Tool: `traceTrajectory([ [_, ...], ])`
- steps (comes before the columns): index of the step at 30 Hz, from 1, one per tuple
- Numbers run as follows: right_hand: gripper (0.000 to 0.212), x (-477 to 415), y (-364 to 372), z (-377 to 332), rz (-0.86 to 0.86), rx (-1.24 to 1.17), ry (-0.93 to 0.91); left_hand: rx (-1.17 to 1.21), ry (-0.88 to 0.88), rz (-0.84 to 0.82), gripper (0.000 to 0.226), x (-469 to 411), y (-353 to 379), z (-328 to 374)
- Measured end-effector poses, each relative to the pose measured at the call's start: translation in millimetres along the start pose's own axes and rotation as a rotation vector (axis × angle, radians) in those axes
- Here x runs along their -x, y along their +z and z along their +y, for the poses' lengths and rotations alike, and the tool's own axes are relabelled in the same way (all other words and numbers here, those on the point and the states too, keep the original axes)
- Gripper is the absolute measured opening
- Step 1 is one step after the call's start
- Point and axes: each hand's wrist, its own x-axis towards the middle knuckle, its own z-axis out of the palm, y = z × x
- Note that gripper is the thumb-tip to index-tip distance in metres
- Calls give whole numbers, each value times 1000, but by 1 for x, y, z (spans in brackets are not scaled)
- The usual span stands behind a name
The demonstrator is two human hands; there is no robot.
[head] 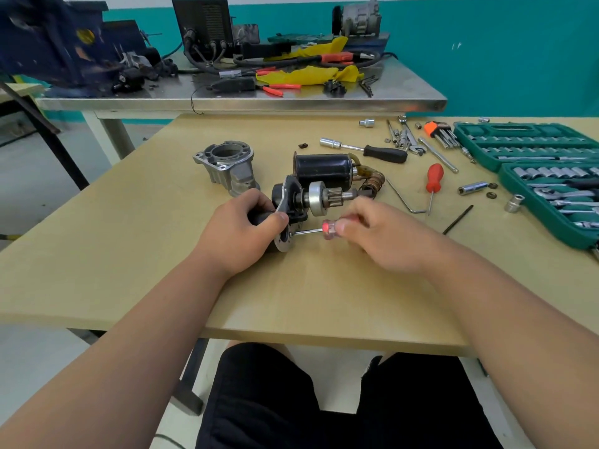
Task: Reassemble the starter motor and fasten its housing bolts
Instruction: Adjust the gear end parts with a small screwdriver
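My left hand (241,226) grips a starter sub-assembly (293,202) at the middle of the wooden table: a black body with a grey mounting plate, a silver clutch and a pinion gear pointing right. My right hand (377,233) pinches the clear red handle of a small screwdriver (319,231). Its shaft runs left and the tip meets the lower part of the mounting plate. Behind them lies the black motor body (324,170) with copper coils at its right end. The grey aluminium nose housing (227,165) stands apart at the left.
A green socket set case (531,157) lies open at the right. Loose tools are spread between it and the motor: a nut driver (366,150), a red screwdriver (433,183), hex keys (405,197), sockets and nuts. A cluttered metal bench (243,102) stands behind the table.
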Motion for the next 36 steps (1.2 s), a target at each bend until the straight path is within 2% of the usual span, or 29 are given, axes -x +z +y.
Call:
traceTrajectory([
  [2, 57, -3, 10, -6, 100, 39, 7, 3, -2, 3, 25, 0, -1, -1],
  [4, 65, -5, 15, -8, 152, 69, 15, 5, -7, 3, 25, 0, -1, -1],
  [7, 32, -1, 8, -3, -16, 18, 12, 1, -10, 2, 29, 0, -2, 0],
  [8, 29, 1, 4, -1, -62, -16, 16, 3, -8, 3, 30, 0, -2, 0],
  [10, 19, 4, 2, 2, -17, -58, -5, 6, 1, 5, 30, 0, -1, 0],
  [11, 22, 3, 4, 1, 40, -53, -29, 4, 6, 6, 30, -1, 0, 0],
  [14, 55, 1, 17, -6, 211, 31, -23, 2, 7, 9, 28, -1, -1, -1],
  [16, 60, -1, 20, -6, 253, 33, -1, 4, -4, 9, 26, -1, -2, 0],
  [17, 56, -1, 18, -4, 216, 23, 0, 2, -8, 7, 26, -1, -2, 0],
  [20, 39, 2, 7, 7, -40, -26, 34, -2, -13, 8, 26, 1, -2, 0],
  [22, 21, 4, 2, 9, -35, -67, 12, 3, -17, 7, 26, 1, -2, 1],
  [23, 21, 3, 2, 8, 22, -75, -12, 1, -17, 5, 26, 1, -2, 1],
  [26, 57, 0, 10, -2, 181, -26, 18, 4, -17, 1, 26, 1, -2, 1],
  [28, 68, -2, 13, -5, 218, -18, 26, 16, -21, -1, 26, 1, -2, 1],
  [30, 56, -1, 10, -1, 126, -36, 3, 14, -22, -3, 26, 2, -2, 2],
  [32, 24, 2, 4, 6, -27, -86, 7, 12, -24, 0, 27, 2, -2, 1],
  [33, 21, 3, 2, 8, -72, -128, 12, 15, -27, 0, 28, 2, -2, 1],
  [36, 11, 4, 5, 5, 39, -191, -16, 16, -27, 0, 27, 1, -2, 1],
])
